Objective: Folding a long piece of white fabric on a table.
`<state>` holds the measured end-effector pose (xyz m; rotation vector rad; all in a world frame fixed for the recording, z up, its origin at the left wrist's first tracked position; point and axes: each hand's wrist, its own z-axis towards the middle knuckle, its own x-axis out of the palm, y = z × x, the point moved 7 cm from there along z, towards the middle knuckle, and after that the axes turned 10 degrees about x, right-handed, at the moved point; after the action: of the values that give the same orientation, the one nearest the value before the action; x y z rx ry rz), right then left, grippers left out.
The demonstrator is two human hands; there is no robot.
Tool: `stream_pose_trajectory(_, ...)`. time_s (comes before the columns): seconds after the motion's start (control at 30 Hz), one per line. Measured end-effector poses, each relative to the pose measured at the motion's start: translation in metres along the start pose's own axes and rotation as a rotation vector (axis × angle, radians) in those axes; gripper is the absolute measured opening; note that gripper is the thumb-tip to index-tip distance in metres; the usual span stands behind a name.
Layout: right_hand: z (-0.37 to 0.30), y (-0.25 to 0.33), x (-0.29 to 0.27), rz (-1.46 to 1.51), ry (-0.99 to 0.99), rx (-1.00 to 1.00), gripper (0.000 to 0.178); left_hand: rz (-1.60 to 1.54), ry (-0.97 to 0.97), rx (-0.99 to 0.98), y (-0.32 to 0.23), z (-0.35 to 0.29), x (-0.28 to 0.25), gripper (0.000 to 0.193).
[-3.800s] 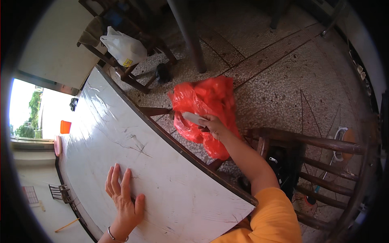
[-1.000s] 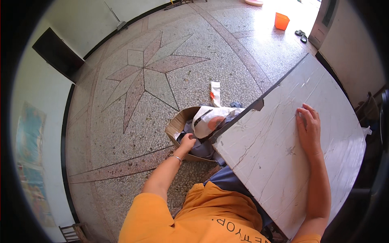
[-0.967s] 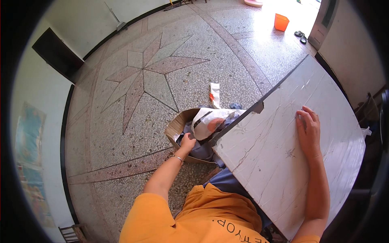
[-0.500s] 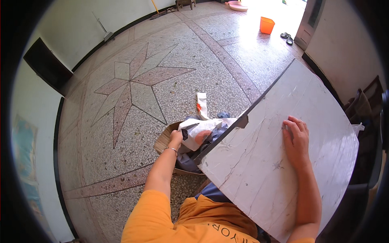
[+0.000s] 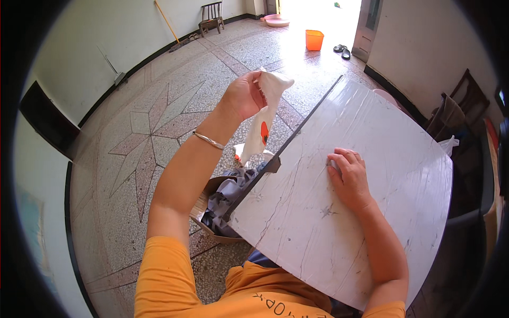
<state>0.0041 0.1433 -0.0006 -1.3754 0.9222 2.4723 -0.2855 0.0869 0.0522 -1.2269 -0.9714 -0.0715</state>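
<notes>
Raised beyond the table's left edge, my left hand grips a white fabric scrap with a red-orange print. The scrap hangs down in a long strip from my fingers. Below it, a cardboard box on the floor holds crumpled grey and dark cloth pieces; the table hides part of the box. My right hand rests on the white marble-patterned table, fingers loosely curved. Whether anything lies under its fingertips I cannot make out.
An orange bucket and dark slippers are near the bright doorway. A wooden chair, a broom and a dustpan stand along the far wall. At the right, a chair stands close to the table.
My left hand has risen out of the box, pulling the white printed scrap up with it. My right hand stays on the table. The view has tilted up a little.
</notes>
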Motion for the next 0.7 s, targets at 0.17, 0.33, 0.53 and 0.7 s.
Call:
stream_pose_trajectory(0.17,-0.001,0.0,-0.002,0.1,0.004,0.001,0.046,-0.032,0.22,-0.085,0.043,-0.02,0.096,0.021)
stream_pose_trajectory(0.33,0.004,-0.016,-0.005,0.405,-0.092,0.132,0.063,-0.085,0.3,-0.226,0.095,-0.044,0.146,0.012)
stream_pose_trajectory(0.53,0.013,-0.044,0.001,0.975,0.036,0.313,0.055,0.031,0.508,-0.318,0.136,-0.069,0.194,0.022)
stream_pose_trajectory(0.7,0.011,-0.073,-0.004,1.577,-0.06,0.577,0.045,0.938,0.754,0.113,0.14,-0.044,0.183,0.054)
